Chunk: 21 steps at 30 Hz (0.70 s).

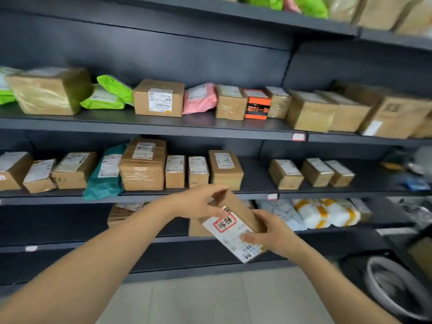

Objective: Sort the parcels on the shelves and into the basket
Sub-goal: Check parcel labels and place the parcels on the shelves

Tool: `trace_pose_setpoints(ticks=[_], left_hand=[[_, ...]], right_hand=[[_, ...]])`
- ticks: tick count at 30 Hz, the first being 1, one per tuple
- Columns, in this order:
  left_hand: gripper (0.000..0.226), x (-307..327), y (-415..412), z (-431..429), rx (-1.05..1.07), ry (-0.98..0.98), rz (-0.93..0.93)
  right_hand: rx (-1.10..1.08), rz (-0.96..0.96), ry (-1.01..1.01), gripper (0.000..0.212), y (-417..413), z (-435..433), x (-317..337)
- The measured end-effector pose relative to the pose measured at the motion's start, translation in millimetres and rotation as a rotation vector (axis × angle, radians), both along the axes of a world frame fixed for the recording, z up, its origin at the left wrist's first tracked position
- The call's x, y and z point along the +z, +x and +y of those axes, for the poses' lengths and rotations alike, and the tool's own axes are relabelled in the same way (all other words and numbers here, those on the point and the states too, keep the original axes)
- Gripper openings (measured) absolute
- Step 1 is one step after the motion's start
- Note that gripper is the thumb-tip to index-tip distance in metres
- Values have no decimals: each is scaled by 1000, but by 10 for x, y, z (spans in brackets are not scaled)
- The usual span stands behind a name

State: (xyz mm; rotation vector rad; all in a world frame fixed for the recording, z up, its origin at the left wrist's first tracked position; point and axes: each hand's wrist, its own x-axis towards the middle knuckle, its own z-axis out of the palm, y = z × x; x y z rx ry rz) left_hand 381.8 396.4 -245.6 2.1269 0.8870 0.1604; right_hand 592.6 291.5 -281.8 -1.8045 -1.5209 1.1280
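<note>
Both hands are clamped on one small brown parcel (236, 206): my left hand (198, 202) pinches its upper end, and my right hand (268, 232) grips the lower end with the thumb across the white label (228, 230). I hold it tilted in the air in front of the lower shelves, touching none of them. To do this well I should read the label first, then pick the spot. The bare stretch of the middle shelf (254, 174) beside the upright box (225, 169) looks the handiest gap. I would set it upright, label outward, without nudging its neighbours. A grey tub (395, 286) low on my right may be the basket; I cannot tell.
</note>
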Motion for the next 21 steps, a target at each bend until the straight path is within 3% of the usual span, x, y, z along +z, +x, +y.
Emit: trace_pose_setpoints(ticks=[3, 7, 12, 16, 21], left_hand=[[73, 47, 271, -300, 16, 63, -168], [83, -78, 654, -802, 26, -214, -338], [80, -213, 1341, -1476, -226, -302, -249], [75, -156, 1979, -1952, -383, -358, -295], [79, -245, 2866, -2618, -517, -311, -255]], right_hand=[[-218, 155, 26, 50, 101, -509, 32], [-509, 354, 69, 43, 288, -1208, 105], [-725, 521, 161, 53, 669, -1918, 201], [-830, 605, 236, 37, 1054, -2537, 218], [-917, 582, 258, 36, 1671, -3473, 93]])
